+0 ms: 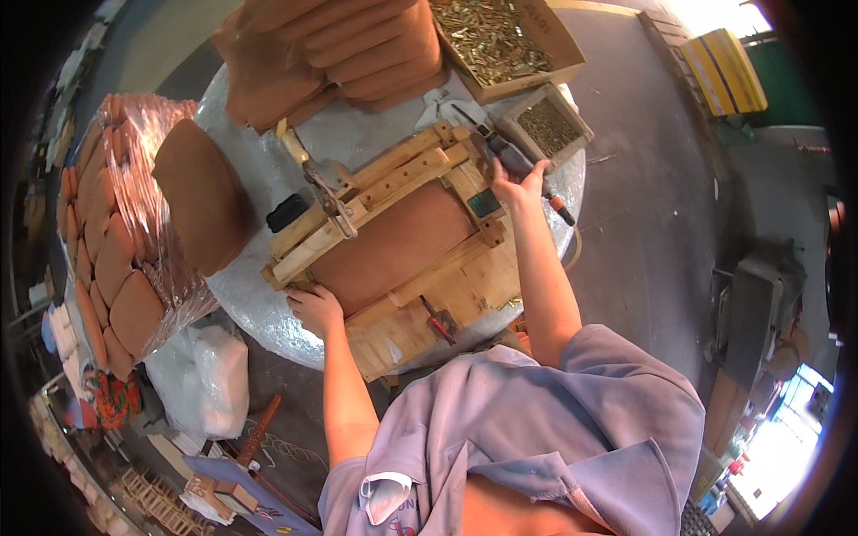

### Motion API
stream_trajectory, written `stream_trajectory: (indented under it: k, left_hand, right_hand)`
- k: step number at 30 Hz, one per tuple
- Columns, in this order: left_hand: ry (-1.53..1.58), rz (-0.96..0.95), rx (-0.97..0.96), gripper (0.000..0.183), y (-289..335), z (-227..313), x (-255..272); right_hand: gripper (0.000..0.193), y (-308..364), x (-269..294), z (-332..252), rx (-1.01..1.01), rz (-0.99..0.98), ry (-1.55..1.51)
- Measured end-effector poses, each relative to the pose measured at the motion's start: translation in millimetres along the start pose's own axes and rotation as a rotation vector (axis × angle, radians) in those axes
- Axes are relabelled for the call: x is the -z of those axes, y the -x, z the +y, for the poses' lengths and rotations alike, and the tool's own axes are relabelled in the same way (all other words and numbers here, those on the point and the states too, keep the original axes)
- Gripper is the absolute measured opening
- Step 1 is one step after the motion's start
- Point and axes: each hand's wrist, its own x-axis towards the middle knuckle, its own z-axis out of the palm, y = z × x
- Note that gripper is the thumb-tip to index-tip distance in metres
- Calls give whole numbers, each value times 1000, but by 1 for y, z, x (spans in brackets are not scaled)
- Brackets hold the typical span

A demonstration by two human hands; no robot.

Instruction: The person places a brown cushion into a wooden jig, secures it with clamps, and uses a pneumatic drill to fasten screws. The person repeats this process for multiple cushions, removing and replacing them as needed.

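Bending over the near left corner of a wooden frame, your left hand has its fingers curled and partly hidden, so I cannot tell how firmly they press or grip. Your right hand is at a black handheld tool just beyond the frame's right end, thumb and fingers spread to either side of it; whether they are closed on it I cannot tell. An orange-and-black coupling sits just beside your wrist.

The frame lies in the middle of a rounded surface under crinkled, shiny plastic film. Its straight, pale rails are drilled with round holes, and between them lies a smooth, reddish-brown panel, roughly rectangular. A metal clamp with a long yellowish handle sits across the far rails. Nearer to you, red-handled pliers lie on a grained plywood board.

Along the surface's far edge you have a stack of plump brown cushions, rounded at the edges, and beside it a cardboard box full of small, glinting metal pieces. A small tray of finer bits stands near the right edge. By the left edge leans a matte, rounded brown cushion.
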Motion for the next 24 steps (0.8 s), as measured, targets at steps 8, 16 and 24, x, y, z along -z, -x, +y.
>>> stream_trajectory:
  k: [8,16,24]
  left_hand:
    - [59,14,-8,71,2,2,0]
    - [94,75,-65,71,-2,-6,-3]
    - [43,130,-59,73,2,-14,-15]
  right_hand:
    - [50,-10,26,-16,72,-34,199]
    - [40,2,44,-54,-91,-125,260]
    - [51,129,13,73,353,-428,976]
